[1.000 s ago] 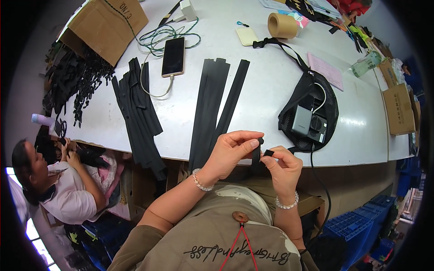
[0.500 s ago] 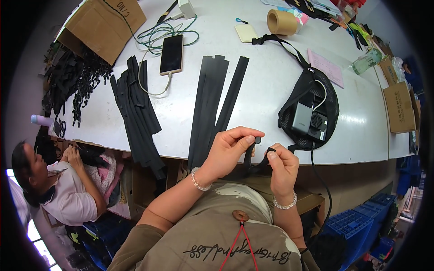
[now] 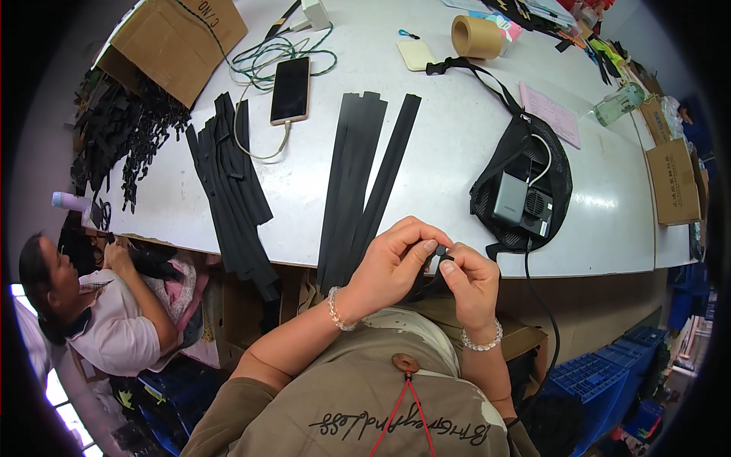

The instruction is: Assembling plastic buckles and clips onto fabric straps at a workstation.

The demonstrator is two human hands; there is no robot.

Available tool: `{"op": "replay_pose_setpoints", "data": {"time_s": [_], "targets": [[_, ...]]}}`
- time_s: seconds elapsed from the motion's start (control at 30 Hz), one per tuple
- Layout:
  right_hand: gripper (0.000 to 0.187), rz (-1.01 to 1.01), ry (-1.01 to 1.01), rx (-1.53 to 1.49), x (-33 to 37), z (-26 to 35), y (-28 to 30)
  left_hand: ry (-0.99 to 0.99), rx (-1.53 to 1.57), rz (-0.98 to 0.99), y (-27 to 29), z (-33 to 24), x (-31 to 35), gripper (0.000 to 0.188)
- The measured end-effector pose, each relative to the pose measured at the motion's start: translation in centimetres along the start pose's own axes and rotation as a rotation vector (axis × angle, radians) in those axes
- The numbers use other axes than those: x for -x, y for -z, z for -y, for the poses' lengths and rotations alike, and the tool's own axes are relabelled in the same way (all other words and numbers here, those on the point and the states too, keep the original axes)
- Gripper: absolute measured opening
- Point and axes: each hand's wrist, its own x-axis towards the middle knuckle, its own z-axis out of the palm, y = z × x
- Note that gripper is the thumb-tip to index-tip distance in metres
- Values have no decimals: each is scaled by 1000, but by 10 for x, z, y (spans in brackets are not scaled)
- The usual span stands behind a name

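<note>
My left hand (image 3: 390, 263) and my right hand (image 3: 472, 286) meet just in front of the table's near edge, both closed in a pinch. Between the fingertips sits a small dark end piece (image 3: 441, 250). It belongs to a black strap (image 3: 431, 285) that hangs below the fingers, and my right hand grips its other end. Fingers hide most of the join. Beside my left hand, long flat black strips (image 3: 352, 160) lie lengthwise on the table, their near ends over the edge. A second bundle of black strips (image 3: 232, 190) lies farther left.
On the white table (image 3: 442, 145) are a phone (image 3: 290, 90) on a cable, a black mesh bag (image 3: 560, 171) holding a power bank (image 3: 510, 199), a tape roll (image 3: 477, 36) and a cardboard box (image 3: 179, 49). Black straps are heaped at left, near a seated co-worker (image 3: 114, 320).
My hands have come together: the small end piece in my left fingers and the strap end in my right, apart before, now touch or nearly touch. The co-worker's hands have shifted slightly.
</note>
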Motion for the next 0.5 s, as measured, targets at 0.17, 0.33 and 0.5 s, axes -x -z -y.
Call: {"op": "replay_pose_setpoints", "data": {"time_s": [0.17,0.33,0.5], "targets": [[13,2,-20,-18,0,1,-1,-56,-115,-7,-1,-5,1,16],[15,-25,-30,-54,2,0,-4,-87,-176,-17,-1,-10,1,15],[17,-76,24,-39,3,-8,-5,-140,-231,-26,-1,-12,1,15]]}}
